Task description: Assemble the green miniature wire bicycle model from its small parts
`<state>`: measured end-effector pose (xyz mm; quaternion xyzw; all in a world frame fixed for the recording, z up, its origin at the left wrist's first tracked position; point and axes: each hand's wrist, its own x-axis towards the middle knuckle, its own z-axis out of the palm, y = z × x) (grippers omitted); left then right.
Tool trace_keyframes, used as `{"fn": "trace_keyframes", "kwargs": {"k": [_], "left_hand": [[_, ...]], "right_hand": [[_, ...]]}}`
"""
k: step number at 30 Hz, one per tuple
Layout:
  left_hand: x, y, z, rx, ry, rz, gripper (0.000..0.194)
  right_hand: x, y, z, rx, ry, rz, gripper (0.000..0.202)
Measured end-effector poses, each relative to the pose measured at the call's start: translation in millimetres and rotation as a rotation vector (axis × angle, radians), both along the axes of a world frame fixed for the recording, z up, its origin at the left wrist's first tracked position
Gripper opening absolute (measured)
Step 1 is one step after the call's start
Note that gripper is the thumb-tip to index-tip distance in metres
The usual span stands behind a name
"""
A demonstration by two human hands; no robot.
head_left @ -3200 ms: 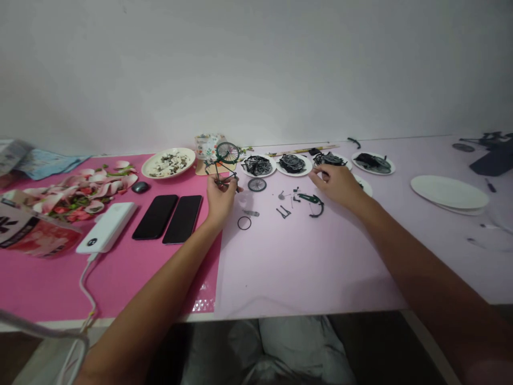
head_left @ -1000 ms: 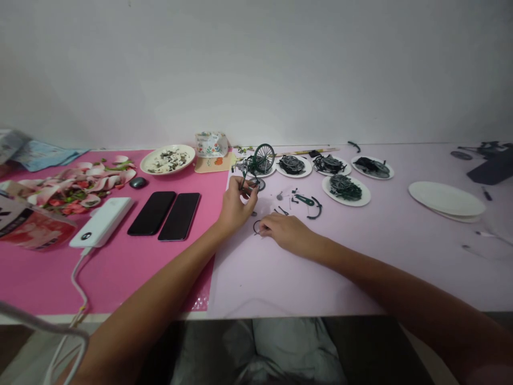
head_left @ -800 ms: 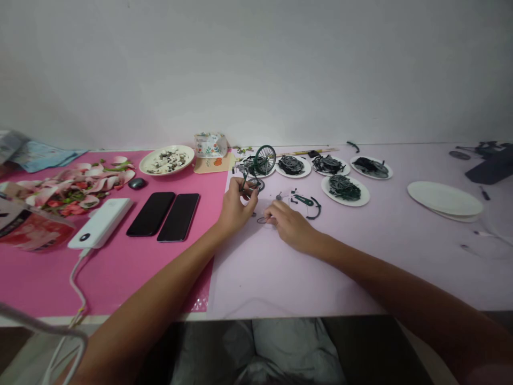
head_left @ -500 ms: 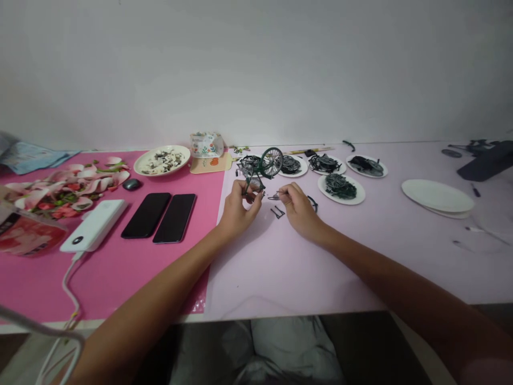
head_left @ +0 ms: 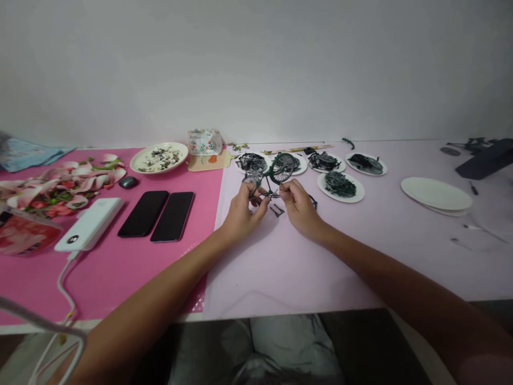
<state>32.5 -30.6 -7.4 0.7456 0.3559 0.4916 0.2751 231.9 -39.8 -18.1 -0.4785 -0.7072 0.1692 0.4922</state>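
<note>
A small dark green toy bicycle [head_left: 271, 176] with a spoked wheel is held up off the table in my left hand [head_left: 245, 213], whose fingers are closed on its frame. Close beside it, my right hand [head_left: 298, 207] is pinched at the bicycle's right side; the thin piece between its fingertips is too small to name. Below and between the hands, a small black forked part [head_left: 277, 210] lies on the table. A dark curved part [head_left: 313, 202] shows partly behind my right hand.
White plates of bicycle parts line the back, one with wheels [head_left: 340, 185]. Bare plates [head_left: 436, 193] are stacked at right, near a dark box [head_left: 487, 160]. Two phones [head_left: 172, 216], a power bank [head_left: 88, 224], a bowl [head_left: 159, 158] and petals [head_left: 66, 187] occupy the pink left side.
The bicycle has tilted and come lower and to the right, nearer my right hand. My left hand has shifted slightly right; my right hand stays pinched.
</note>
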Motion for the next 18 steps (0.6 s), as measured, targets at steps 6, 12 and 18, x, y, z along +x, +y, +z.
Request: {"fn": "trace_keyframes", "kwargs": {"k": [6, 12, 18], "left_hand": [[4, -2, -1.2, -0.135, -0.068, -0.068, 0.029], [12, -2, -7.6, -0.402, -0.223, -0.161, 0.036], [12, -2, -7.2, -0.429, -0.240, -0.192, 0.042]], "right_hand": [[-8, 1, -6.6, -0.202, 0.213, -0.002, 0.045], [-10, 9, -20.4, -0.387, 0.389, 0.046, 0.058], [-9, 10, -22.3, -0.414, 0.404, 0.040, 0.056]]}}
